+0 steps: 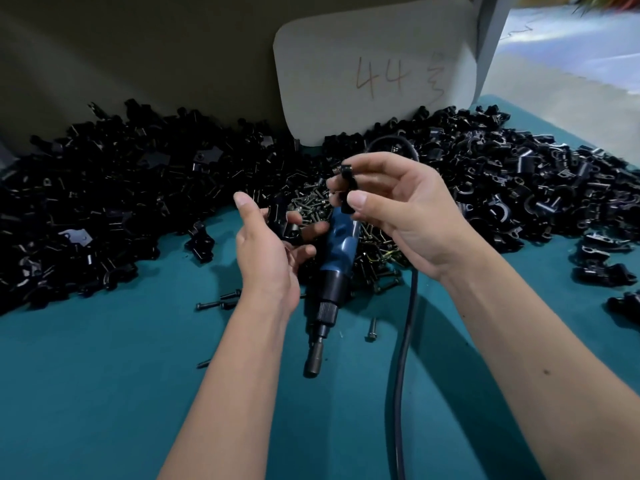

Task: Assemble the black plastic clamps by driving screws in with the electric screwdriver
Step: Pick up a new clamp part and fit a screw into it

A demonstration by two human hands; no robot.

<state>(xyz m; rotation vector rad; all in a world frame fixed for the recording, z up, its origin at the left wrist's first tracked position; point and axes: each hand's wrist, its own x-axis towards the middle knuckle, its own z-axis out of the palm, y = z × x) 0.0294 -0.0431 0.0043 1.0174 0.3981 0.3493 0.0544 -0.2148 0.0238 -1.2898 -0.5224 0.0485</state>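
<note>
Presently my right hand (pixel 405 209) is raised above the teal-covered desk (pixel 104 393) and pinches a small black plastic clamp piece (pixel 347 188) between thumb and fingertips, the piece standing roughly upright. My left hand (pixel 273 251) is held beside it, palm turned inward, fingers loosely curled about a second black plastic clamp part (pixel 282 221) that rests against them; how firmly it is held I cannot tell. The two hands are near each other but apart. The blue-and-black corded electric screwdriver (pixel 334 275) lies flat on the desk between my forearms, untouched, its metal bit end (pixel 312 365) pointing toward me and its rear end hidden under my right hand. Its black cable (pixel 403 341) runs down the desk along the inner side of my right forearm. A heap of dark metal screws (pixel 308 206) lies just behind the hands, with a few loose screws (pixel 216 304) scattered on the cloth near my left wrist. Large piles of black plastic clamp parts (pixel 104 202) spread across the desk to the left and right. A white card marked "44" (pixel 377 71) stands upright behind the piles.
</note>
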